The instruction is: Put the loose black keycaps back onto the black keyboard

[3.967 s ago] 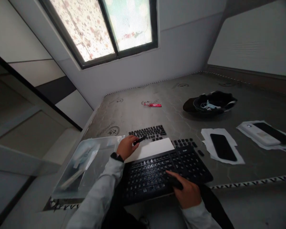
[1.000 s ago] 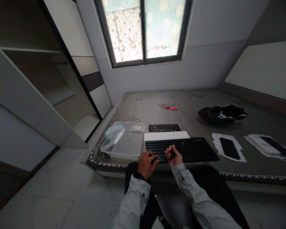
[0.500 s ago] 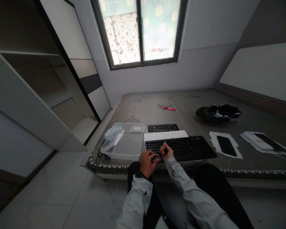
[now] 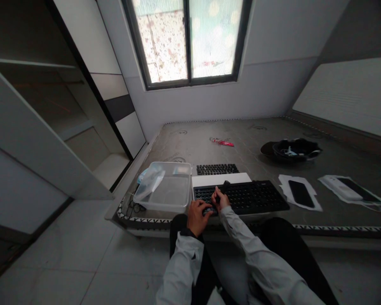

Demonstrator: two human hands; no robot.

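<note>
A black keyboard (image 4: 254, 197) lies at the near edge of a grey mat-covered platform (image 4: 241, 144). My left hand (image 4: 197, 215) rests curled on the keyboard's near left corner, fingers pressing the keys there. My right hand (image 4: 220, 201) is closed round a small black tool (image 4: 224, 187) whose tip points up and away over the left part of the keyboard. A white sheet (image 4: 221, 179) lies just behind the keyboard, and a block of loose black keycaps (image 4: 217, 169) lies behind that.
A clear plastic tub (image 4: 167, 188) with a bag in it sits left of the keyboard. Right of it lie a black phone (image 4: 300, 192) on paper and a white device (image 4: 344, 188). A dark cap (image 4: 290, 150) and a red wrapper (image 4: 224, 143) lie further back. Open cupboard at left.
Four seconds ago the view was close and my left hand was at the loose keycaps. It has since come to the keyboard's left corner, and my right hand has shifted left with the tool.
</note>
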